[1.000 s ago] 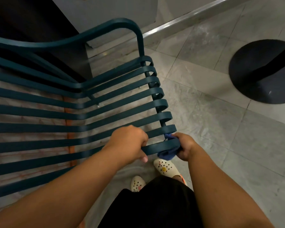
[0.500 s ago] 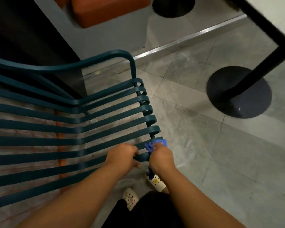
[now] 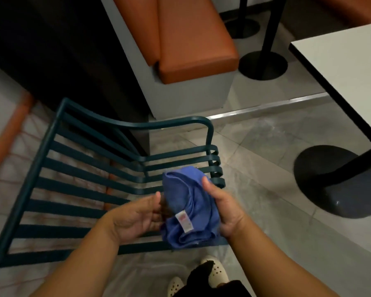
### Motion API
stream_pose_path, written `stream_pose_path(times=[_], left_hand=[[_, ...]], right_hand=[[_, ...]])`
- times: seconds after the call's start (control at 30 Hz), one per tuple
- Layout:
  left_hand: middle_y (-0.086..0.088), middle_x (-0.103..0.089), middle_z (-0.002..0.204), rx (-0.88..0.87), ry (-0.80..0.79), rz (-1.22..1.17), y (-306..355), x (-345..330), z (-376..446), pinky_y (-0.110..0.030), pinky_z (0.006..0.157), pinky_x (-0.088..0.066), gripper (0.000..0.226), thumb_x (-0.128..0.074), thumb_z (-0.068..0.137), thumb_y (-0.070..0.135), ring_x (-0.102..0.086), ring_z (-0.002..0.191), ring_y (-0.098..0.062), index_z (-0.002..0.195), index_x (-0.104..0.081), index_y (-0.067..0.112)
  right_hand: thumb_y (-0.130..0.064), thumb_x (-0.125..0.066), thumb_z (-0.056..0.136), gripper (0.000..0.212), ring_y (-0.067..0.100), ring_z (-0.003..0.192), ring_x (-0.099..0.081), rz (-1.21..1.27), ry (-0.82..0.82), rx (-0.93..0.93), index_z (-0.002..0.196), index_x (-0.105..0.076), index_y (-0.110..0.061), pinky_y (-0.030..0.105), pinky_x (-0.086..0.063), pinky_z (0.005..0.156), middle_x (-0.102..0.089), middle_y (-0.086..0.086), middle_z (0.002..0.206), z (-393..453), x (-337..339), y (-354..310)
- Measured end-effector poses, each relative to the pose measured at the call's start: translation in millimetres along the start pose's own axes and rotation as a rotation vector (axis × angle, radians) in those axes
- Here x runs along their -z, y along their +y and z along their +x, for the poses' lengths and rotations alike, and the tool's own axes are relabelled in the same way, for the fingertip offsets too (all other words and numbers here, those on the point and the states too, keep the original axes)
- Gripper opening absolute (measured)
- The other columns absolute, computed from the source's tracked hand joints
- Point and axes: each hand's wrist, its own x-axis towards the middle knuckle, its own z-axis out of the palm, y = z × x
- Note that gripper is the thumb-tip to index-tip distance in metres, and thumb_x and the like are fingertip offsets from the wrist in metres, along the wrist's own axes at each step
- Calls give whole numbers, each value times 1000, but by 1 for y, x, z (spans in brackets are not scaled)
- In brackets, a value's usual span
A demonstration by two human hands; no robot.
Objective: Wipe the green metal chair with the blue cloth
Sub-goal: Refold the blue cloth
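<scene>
- Above the seat slats, between my two hands, the blue cloth (image 3: pixel 190 207) sits bunched and lifted clear of the metal; a small white tag with red print shows on its near fold.
- My right hand (image 3: pixel 225 213) cups the cloth from the right, thumb pressed over its upper edge, so this hand grips it.
- My left hand (image 3: pixel 135 217) lies palm-up with its fingers curled against the cloth's left side; I judge it a light hold, and a darker patch shows where those fingertips meet the fabric.
- Under both hands stands the green metal chair (image 3: pixel 84 189), its slatted seat and curved armrest in plain sight, with pale floor showing through the gaps.
- I cannot tell from the slats which parts are already clean; no streaks or wet marks show.
- My judgement: wiping is paused while I refold or check the cloth, so the cloth must go back onto the metal before the task can go on.
- Beyond the chair sit an orange cushioned bench (image 3: pixel 193 43) on a grey base and a white table (image 3: pixel 341 67) on a black pedestal foot, both well apart from my hands.
</scene>
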Motion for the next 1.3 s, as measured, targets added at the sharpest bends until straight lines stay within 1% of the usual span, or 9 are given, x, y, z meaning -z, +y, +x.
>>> stream_pose_path(times=[0.13,0.3,0.47,0.6,0.73,0.93,1.03,1.13,1.3], left_hand=[[-23,-64,114,-251,202,-27,21,-32,-21,-45,82,-52,43,-72,78,24,-63,94,-33,117,-63,8],[-7,-73,100,-597,423,216,52,-65,-53,-28,76,-54,19,-61,87,12,-66,95,-21,106,-65,13],[4,-72,100,-804,537,499,76,-92,-82,-38,82,-54,29,-69,73,44,-67,96,-15,100,-66,35],[2,-71,103,-904,533,502,90,-108,-99,-38,86,-53,29,-67,82,38,-66,99,-15,107,-63,24],[-2,-68,102,-977,456,461,95,-119,-118,-29,84,-52,22,-58,90,34,-64,100,-16,105,-61,18],[1,-65,84,-953,315,297,83,-160,-139,-26,68,-51,8,-60,84,34,-61,81,-13,82,-64,28],[-10,-66,99,-887,273,223,67,-172,-148,-39,76,-52,28,-64,85,35,-61,93,-27,101,-59,12],[-22,-60,124,-718,-16,146,47,-176,-160,-46,87,-52,59,-67,83,37,-58,113,-37,126,-50,0],[-18,-62,119,-511,-81,201,13,-189,-155,-47,86,-44,56,-67,74,25,-58,107,-34,126,-54,10]], right_hand=[[-8,-80,67,38,37,105,-63,-285,29,102,105,-71,-10,51,-47,97,-67,25,110,2,-36,-7],[-7,-82,68,64,24,112,-63,-711,59,253,125,-55,-21,51,-47,98,-66,5,120,-11,-73,-25],[-11,-85,67,75,11,105,-64,-891,39,385,124,-40,-30,36,-58,81,-61,-5,118,-27,-111,-36],[-22,-67,87,29,9,98,-67,-934,119,532,113,-57,-31,24,-56,74,-70,-8,105,-37,-132,-51],[-24,-72,83,32,23,103,-67,-789,-29,389,113,-63,-16,36,-54,82,-71,5,109,-59,-137,-69],[-14,-75,75,34,31,103,-65,-731,-166,165,107,-66,-6,43,-52,90,-68,19,110,-106,-138,-49],[-3,-69,81,44,37,107,-62,-599,-161,230,122,-56,-1,47,-52,91,-62,25,121,-129,-141,-32],[-6,-66,82,47,41,111,-59,-480,-157,256,126,-53,-3,50,-50,93,-59,27,124,-157,-139,-25],[-2,-66,82,44,38,106,-63,-536,-46,314,124,-55,-6,46,-55,87,-63,24,119,-205,-126,-24]])
